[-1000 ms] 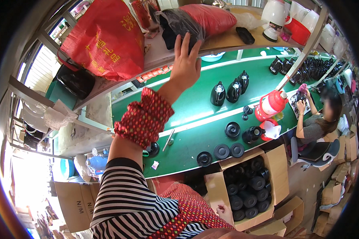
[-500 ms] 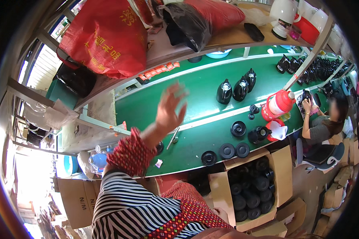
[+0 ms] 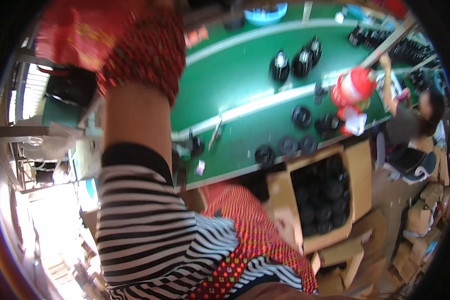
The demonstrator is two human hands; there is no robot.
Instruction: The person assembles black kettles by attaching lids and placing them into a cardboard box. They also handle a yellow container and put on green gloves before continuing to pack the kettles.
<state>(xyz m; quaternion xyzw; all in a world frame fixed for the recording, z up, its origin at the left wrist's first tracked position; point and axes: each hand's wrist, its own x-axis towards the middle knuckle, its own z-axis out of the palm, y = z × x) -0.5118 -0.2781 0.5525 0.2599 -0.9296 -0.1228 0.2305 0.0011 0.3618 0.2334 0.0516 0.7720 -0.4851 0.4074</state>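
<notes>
The left arm (image 3: pixel 137 117) stretches up past a red bag (image 3: pixel 80 32), presumably because it sits high; the left hand is out of sight, its grip unknowable. The right hand (image 3: pixel 286 227), blurred and unreadable, is beside the carton (image 3: pixel 362 182), probably kept benchside for reach.

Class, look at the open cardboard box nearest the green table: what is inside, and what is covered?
Inside the cardboard box are black, rounded items, packed closely; blur hides their details. Whatever lies beneath the top ones, and the box's bottom, is covered from view.
</notes>
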